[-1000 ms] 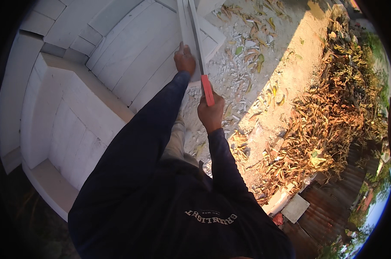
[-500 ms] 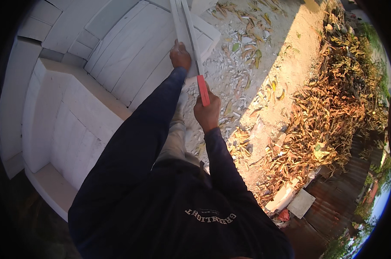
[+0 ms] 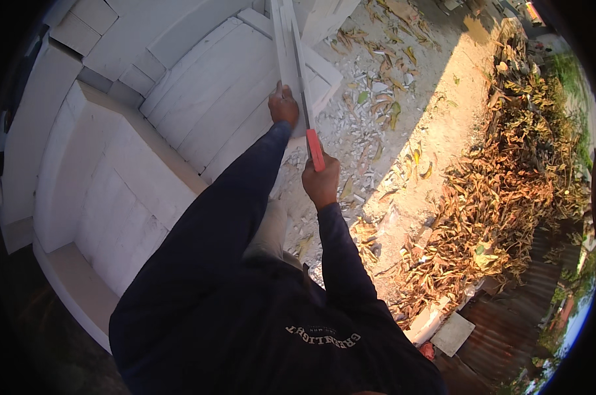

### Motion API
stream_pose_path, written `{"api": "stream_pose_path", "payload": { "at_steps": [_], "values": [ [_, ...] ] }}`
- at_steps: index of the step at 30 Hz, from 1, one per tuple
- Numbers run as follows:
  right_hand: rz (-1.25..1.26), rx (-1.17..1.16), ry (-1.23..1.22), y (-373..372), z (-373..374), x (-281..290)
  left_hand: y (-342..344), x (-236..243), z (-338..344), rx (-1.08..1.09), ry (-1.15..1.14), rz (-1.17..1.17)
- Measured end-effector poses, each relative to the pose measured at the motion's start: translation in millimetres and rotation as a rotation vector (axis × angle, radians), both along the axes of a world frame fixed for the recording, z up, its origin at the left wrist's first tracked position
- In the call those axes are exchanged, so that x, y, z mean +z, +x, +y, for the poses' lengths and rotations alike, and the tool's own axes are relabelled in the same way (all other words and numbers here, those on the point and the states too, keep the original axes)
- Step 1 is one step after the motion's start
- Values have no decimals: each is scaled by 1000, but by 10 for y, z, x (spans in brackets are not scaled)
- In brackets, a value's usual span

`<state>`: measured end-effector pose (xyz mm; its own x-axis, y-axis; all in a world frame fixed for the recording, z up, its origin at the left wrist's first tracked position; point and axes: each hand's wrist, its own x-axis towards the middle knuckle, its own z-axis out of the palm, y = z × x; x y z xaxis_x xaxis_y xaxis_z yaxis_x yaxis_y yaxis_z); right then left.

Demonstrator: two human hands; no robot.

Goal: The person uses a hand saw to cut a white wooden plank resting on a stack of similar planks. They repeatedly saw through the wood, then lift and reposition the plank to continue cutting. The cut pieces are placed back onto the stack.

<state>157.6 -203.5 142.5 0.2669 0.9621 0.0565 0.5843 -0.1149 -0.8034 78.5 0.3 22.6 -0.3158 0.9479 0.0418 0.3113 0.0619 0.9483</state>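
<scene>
My right hand is closed round the red handle of a long, straight hand saw. Its thin grey blade runs away from me toward the top edge, along the right side of a long white strip. Ahead and to the left, my left hand is closed on the near end of that strip, its thumb on top. Where the blade meets the strip is too fine to make out.
Pale blocks lie side by side under the strip, and a low wall of white blocks stands at my left. White chips and leaves litter the ground to the right. Farther right lie a brown leaf heap and rusty corrugated sheet.
The whole view has shifted, so everything sits lower and slightly right. Against the left hand, the saw's red handle has slid a little away from me. Both hands keep their grip.
</scene>
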Motion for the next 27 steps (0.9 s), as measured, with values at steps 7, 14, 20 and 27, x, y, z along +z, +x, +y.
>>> {"api": "stream_pose_path", "payload": {
  "at_steps": [7, 14, 20, 27],
  "values": [
    [128, 67, 31, 102, -297, 36, -38, -77, 7, 94, 21, 146],
    [29, 26, -7, -54, -338, 47, 21, 250, -208, 54, 202, 333],
    [38, 37, -12, -34, -328, 102, -43, 263, -178, -152, 283, 251],
    [85, -40, 21, -86, -394, 112, -61, 282, -231, -174, 289, 260]
  ]
}}
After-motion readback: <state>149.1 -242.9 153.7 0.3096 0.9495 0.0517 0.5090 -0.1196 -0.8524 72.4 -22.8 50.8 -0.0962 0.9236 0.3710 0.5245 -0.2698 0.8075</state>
